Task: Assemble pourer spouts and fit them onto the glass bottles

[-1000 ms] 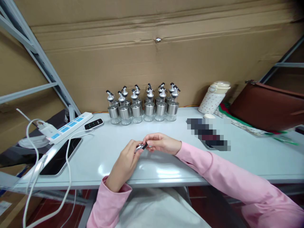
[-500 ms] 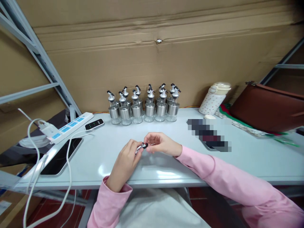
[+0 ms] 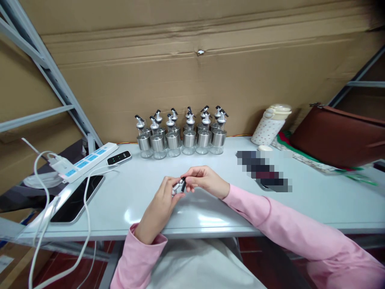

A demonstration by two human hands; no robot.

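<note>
My left hand [image 3: 161, 200] is closed around a small silver pourer spout [image 3: 178, 186], low over the front half of the table. A black flip lever [image 3: 183, 184] stands at the spout's right end. My right hand [image 3: 206, 180] meets it from the right, thumb and forefinger pinching at the lever's top, with the other fingers curled below. Much of the spout is hidden by my left fingers. Behind the hands stand several glass oil bottles [image 3: 189, 139] with steel bands, each topped by a similar silver and black pourer.
On the left lie a power strip [image 3: 90, 160], a small black device [image 3: 119, 158], a phone [image 3: 77, 199] and a loose white cable [image 3: 87, 200]. A dotted flask [image 3: 269, 126], a brown bag [image 3: 337, 136] and a blurred-out item [image 3: 264, 170] occupy the right. Cardboard [image 3: 210, 88] walls the back.
The black lever has tilted to a steeper angle at the spout. My right thumb and forefinger have shifted slightly up and closed at it. My left hand stays nearly still.
</note>
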